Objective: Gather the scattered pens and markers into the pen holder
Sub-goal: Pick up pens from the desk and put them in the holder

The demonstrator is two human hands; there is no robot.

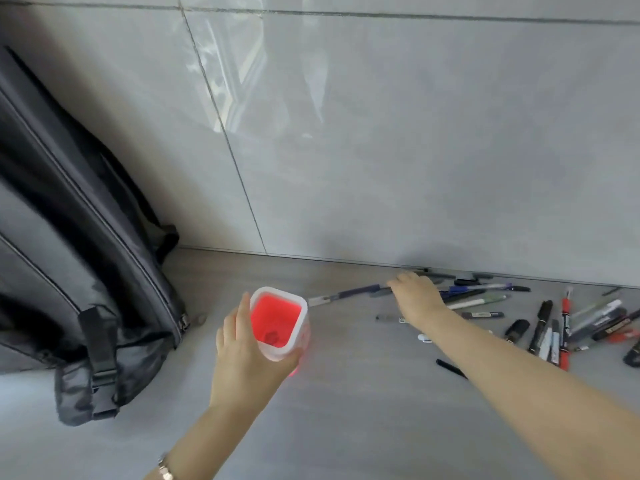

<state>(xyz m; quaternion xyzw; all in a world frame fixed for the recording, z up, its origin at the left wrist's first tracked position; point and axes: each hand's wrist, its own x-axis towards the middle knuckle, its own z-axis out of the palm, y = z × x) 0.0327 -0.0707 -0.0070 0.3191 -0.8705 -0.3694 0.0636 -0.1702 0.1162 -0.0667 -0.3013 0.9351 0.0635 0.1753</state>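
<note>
A square pen holder (278, 322) with a white rim and a red inside stands on the grey table; only a small dark thing lies at its bottom. My left hand (247, 351) grips its near left side. My right hand (417, 294) reaches to the back of the table and lies over a pile of pens near the wall; its fingertips are on them, and the grip is blurred. A long blue pen (349, 293) sticks out to the left of that hand. Several black, red and white markers (562, 332) lie scattered at the right.
A dark grey backpack (79, 258) leans against the tiled wall (415, 150) at the left, close to the pen holder. A single black pen (450, 368) lies just beside my right forearm. Bare grey table (363, 410) stretches toward me.
</note>
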